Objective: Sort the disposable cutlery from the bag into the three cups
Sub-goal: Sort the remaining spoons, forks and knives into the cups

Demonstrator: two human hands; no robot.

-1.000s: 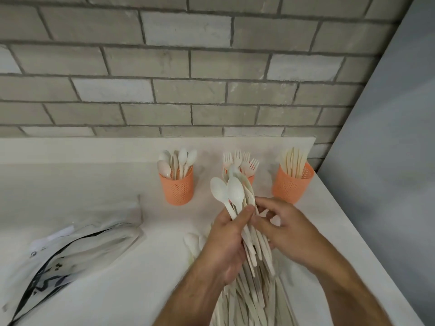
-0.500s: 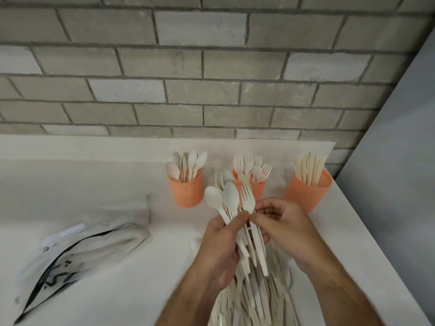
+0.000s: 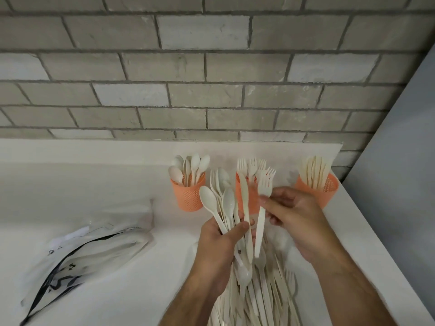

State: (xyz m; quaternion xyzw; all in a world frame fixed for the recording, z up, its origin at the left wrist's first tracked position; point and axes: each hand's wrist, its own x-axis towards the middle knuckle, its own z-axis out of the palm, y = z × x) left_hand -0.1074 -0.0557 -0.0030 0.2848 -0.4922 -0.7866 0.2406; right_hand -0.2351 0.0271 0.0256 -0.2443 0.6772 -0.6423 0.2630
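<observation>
My left hand (image 3: 220,245) grips a fanned bunch of cream cutlery (image 3: 226,205), mostly spoons with a knife. My right hand (image 3: 299,220) pinches a single fork (image 3: 262,208) just right of the bunch, tines up. Three orange mesh cups stand at the back: the spoon cup (image 3: 188,196) on the left, the fork cup (image 3: 246,196) in the middle, partly hidden by the bunch, and the knife cup (image 3: 323,191) on the right. A heap of loose cutlery (image 3: 263,297) lies below my hands.
A flattened white bag with black print (image 3: 84,252) lies on the white counter (image 3: 82,184) at the left. A grey brick wall (image 3: 211,78) backs the counter. A grey panel (image 3: 400,161) closes the right side, along the counter's right edge.
My right hand has drawn one fork out of the bunch and moved it right and up. The view has shifted so the cups sit further right.
</observation>
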